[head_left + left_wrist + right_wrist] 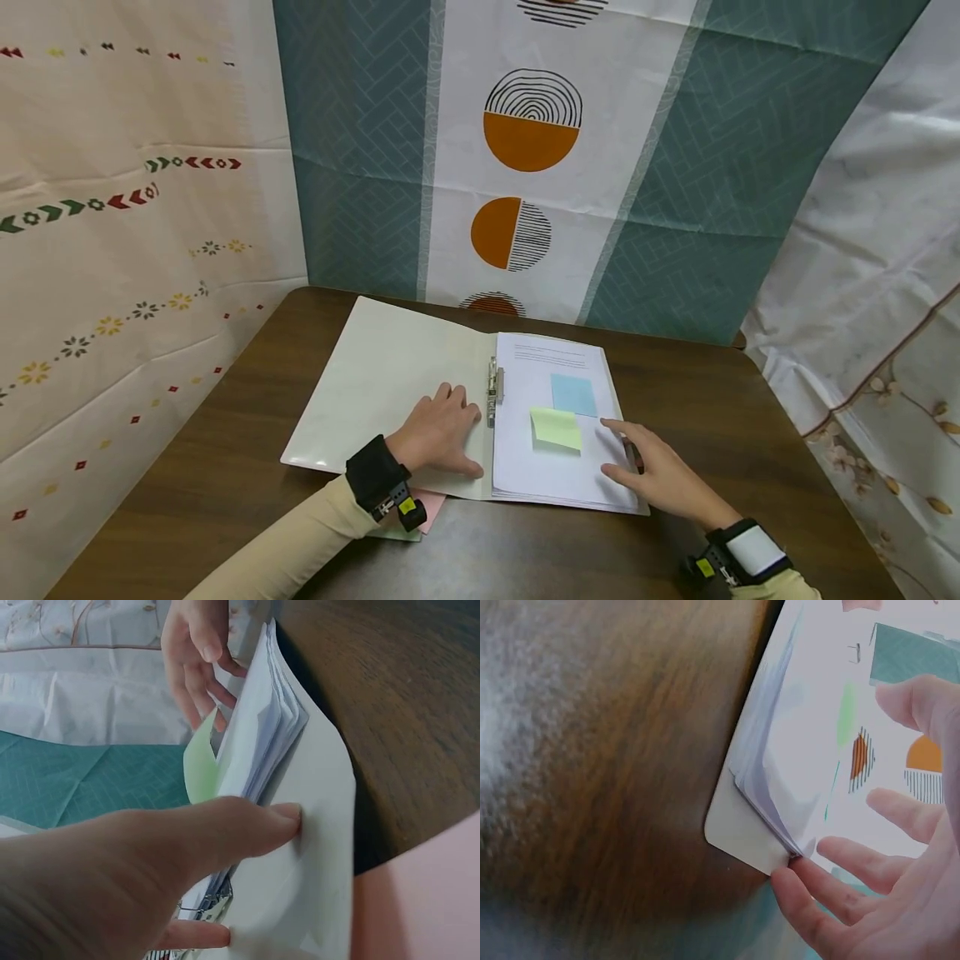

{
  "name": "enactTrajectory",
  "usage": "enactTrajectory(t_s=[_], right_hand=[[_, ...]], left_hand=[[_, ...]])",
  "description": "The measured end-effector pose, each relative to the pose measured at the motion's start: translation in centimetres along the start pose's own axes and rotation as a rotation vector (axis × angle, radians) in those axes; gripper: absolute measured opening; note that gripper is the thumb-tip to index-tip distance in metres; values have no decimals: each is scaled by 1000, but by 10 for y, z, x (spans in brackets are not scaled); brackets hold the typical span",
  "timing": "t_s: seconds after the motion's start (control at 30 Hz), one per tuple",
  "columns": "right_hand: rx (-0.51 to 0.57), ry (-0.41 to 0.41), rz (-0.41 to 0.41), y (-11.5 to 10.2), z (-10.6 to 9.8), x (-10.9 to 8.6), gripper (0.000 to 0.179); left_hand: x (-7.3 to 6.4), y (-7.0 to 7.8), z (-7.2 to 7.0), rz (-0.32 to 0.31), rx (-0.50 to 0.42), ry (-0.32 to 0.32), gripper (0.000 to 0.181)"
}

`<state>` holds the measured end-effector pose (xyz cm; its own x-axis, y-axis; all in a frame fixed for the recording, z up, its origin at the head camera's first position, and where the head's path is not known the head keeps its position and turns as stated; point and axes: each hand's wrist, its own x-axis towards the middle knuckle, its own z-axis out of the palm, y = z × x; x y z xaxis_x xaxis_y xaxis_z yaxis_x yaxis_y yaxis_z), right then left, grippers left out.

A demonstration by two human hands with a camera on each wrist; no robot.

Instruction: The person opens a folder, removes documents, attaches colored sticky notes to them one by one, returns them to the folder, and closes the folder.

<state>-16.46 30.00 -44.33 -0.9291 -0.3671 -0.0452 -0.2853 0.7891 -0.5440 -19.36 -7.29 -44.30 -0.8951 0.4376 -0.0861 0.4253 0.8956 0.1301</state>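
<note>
A white ring binder (390, 358) lies spread wide on the table, its metal clip (492, 392) in the middle. On its right side sits a stack of white paper (525, 467). The top sheet carries printed lines, a blue sticky note (573, 394) and a green sticky note (556, 430) whose edge curls up. My left hand (442, 433) rests on the left inner cover beside the spine, fingers spread, thumb on the white surface in the left wrist view. My right hand (660, 475) is at the stack's right edge, fingers loosely bent, fingertips by the sheets' corner (799, 853).
Pink paper (431, 508) and a green sheet (401, 533) stick out from under the binder near my left wrist. The brown wooden table (525, 558) ends at a patterned cloth (360, 167) behind. Light cloths hang at both sides.
</note>
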Motion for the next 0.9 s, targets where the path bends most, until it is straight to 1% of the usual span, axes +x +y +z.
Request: enactTrajectory(t_s=[0.07,0.13,0.23,0.33,0.4,0.5,0.73,0.9], right_hand=[[9,3,-6,0,-1,-1,70],[16,7,-11,0,-1,-1,67],[15,12,-10,0,-2,-1,64],[7,26,2,1,-3,2,62],[4,38,7,0,-4,4,61],[7,57,-1,-3,-7,9,59],[7,96,-56,-10,-13,21,54],[9,101,-64,-20,-14,35,54]], left_hand=[[0,0,-2,1,-3,-2,80],[0,-1,-4,0,-20,8,75],[-1,0,-8,22,-85,67,59],[-2,3,-12,98,-163,135,41],[-3,7,-14,165,-198,155,35],[-6,12,-14,228,-209,154,32],[-7,16,-9,256,-203,124,34],[-8,18,-5,301,-205,96,37]])
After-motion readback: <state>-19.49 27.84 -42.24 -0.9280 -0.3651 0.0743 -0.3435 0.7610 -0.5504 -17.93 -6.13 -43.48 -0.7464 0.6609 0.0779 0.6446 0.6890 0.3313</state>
